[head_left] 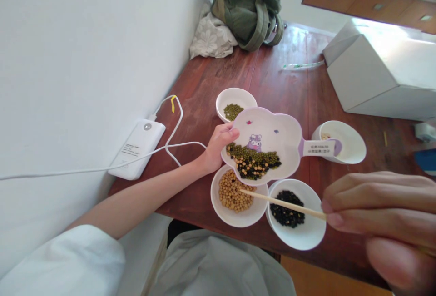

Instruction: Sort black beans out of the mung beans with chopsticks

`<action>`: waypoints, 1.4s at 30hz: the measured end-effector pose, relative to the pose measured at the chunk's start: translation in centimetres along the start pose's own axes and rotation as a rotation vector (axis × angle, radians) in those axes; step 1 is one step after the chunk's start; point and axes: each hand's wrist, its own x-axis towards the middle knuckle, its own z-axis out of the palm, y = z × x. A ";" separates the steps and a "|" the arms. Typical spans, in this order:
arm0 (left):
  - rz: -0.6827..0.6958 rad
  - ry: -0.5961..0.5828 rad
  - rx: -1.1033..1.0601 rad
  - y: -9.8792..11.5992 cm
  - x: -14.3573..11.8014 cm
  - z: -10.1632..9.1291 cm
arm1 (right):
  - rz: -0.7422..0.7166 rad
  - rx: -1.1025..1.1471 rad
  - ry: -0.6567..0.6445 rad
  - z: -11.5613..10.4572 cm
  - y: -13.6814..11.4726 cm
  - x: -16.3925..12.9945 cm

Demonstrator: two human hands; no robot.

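With our left forearm point(156, 191) reaching inward from lower left, our left hand point(220, 146) pinches the rim of a lilac-edged, flower-shaped dish point(281, 125), thumb on top, other fingers partly hidden. Our right hand point(381, 209), in from the right with fingers bent together, grips a wooden chopstick point(286, 204) pointing left, its tip over the soybeans point(235, 191). The dish, mixed beans point(254, 162) along its near side, is above the table point(204, 82), among white bowls point(313, 237).
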 end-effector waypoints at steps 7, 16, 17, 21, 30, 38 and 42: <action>0.024 0.008 -0.005 -0.1 0.0 0.0 | -0.103 0.042 -0.143 3.2 0.2 0.4; 0.053 -0.072 -0.028 0.0 0.2 0.0 | -0.050 0.097 -0.186 3.5 0.8 -0.3; 0.055 -0.076 -0.032 0.0 0.2 0.1 | -0.042 0.087 -0.187 3.5 0.8 -0.3; 0.060 -0.085 -0.050 -0.1 0.3 0.1 | -0.007 0.065 -0.205 3.6 0.9 -0.5; 0.062 -0.058 -0.041 -0.3 0.2 0.0 | 0.049 0.222 -0.221 3.9 1.4 -0.8; 0.072 -0.095 -0.042 -0.2 0.3 0.0 | 0.046 0.181 -0.200 3.8 1.3 -0.6; 0.077 -0.071 -0.005 -0.2 0.3 -0.1 | 0.049 0.158 -0.213 3.5 1.1 -0.8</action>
